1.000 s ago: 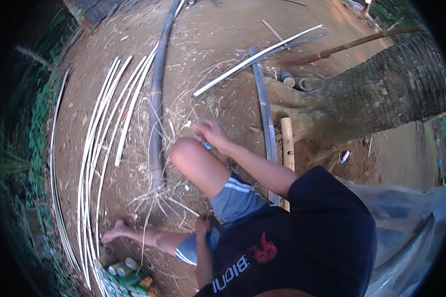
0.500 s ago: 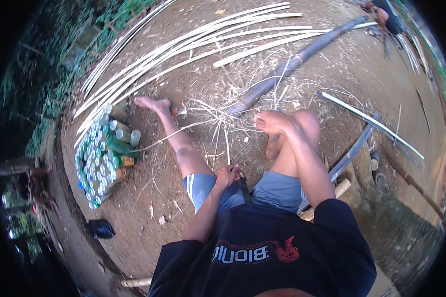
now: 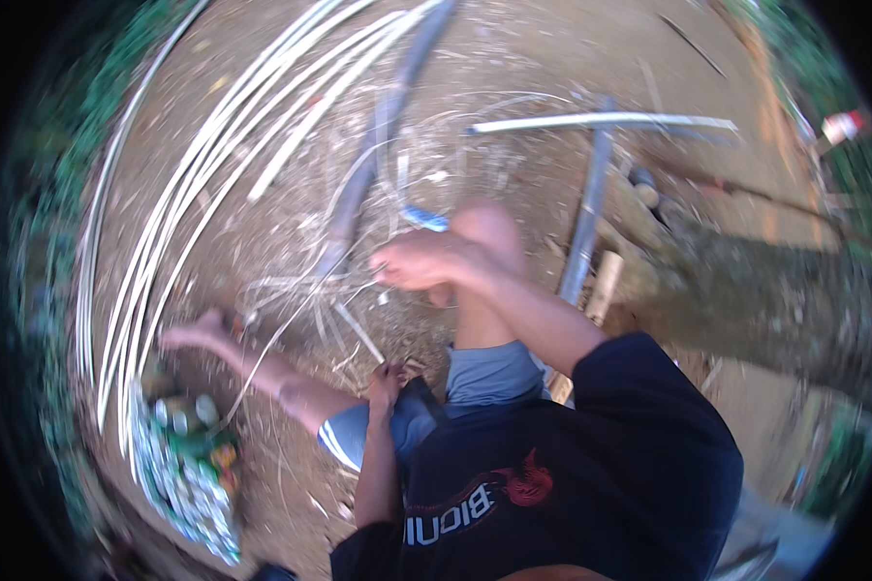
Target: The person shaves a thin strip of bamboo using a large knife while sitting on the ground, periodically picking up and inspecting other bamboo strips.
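Above the littered dirt (image 3: 543,58), I have the left hand (image 3: 386,384) curled around a pale strip (image 3: 360,332).
That strip slants from the fingers toward tangled shavings (image 3: 286,284) by the near end of a dark pole (image 3: 366,174); a flat black piece (image 3: 421,399) sits just beside. The right hand (image 3: 423,259) is before the bent knee (image 3: 492,230), too blurred for me to tell its grip.
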Demonstrator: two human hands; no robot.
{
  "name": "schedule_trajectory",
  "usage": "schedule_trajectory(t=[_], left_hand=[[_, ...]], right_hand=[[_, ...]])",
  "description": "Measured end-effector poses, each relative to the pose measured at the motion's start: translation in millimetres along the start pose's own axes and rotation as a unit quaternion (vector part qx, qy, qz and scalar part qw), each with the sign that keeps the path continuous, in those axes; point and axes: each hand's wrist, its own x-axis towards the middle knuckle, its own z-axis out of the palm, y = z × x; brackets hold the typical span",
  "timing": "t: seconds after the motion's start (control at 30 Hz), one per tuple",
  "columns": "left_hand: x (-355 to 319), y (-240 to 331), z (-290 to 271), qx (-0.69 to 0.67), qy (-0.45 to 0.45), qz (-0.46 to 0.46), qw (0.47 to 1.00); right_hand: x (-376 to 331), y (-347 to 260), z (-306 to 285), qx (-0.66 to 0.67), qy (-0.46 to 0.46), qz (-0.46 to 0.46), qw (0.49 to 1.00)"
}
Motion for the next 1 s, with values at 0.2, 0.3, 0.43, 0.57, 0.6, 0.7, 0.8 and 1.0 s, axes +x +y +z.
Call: schedule_trajectory(t=[0.2, 0.3, 0.43, 0.57, 0.6, 0.7, 0.8, 1.0], left_hand=[[20.9, -6.7, 1.6, 0.043, -0.029, -0.035, 0.998], [32.6, -11.3, -4.9, 0.048, -0.046, -0.058, 0.996], [44.6, -14.0, -16.6, 0.039, -0.045, -0.079, 0.995], [44.7, -9.1, -13.2, 0.018, -0.039, -0.093, 0.995], [43.1, -7.5, -8.8, 0.008, -0.037, -0.095, 0.995], [41.5, -4.9, -6.7, 0.017, -0.024, -0.086, 0.996], [41.4, -6.5, 1.6, 0.039, -0.031, -0.071, 0.996], [47.9, -6.8, 12.8, 0.015, -0.034, -0.079, 0.996]], right_hand=[[-20.7, -2.2, -19.3, -0.002, -0.024, 0.017, 1.000], [-13.4, 8.1, -7.8, 0.004, -0.010, 0.003, 1.000], [-11.3, 1.3, -7.7, -0.004, -0.004, 0.000, 1.000], [-14.6, 8.9, -4.9, 0.005, 0.012, -0.018, 1.000], [-15.2, 15.8, -1.2, 0.014, 0.021, -0.025, 0.999], [-23.2, 10.5, -13.4, -0.002, 0.012, -0.017, 1.000], [-29.3, 19.2, -13.4, 0.024, 0.007, 0.000, 1.000], [-29.1, 28.8, -10.8, 0.037, 0.015, 0.016, 0.999]])
